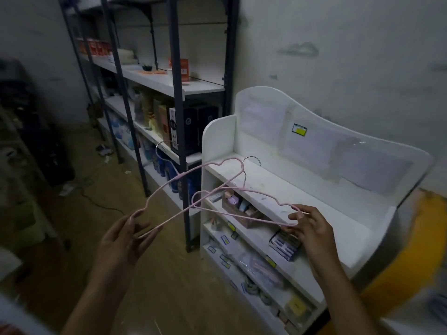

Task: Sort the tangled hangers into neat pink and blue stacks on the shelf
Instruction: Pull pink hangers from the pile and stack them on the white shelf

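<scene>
Dim, soft indoor light; corners blur and bend, left edge darkest.

Two pale pink hangers (183, 180) with silvery hooks cross in the near middle. On the right, a white shelf unit (302, 189) wears a small yellow-and-blue sticker (299, 130) on its back panel. Far left, a dark metal rack (176, 93) carries white boards and an orange-red box (182, 69). Bright yellow curve (399, 257) at near right; brown floor (157, 286).
</scene>
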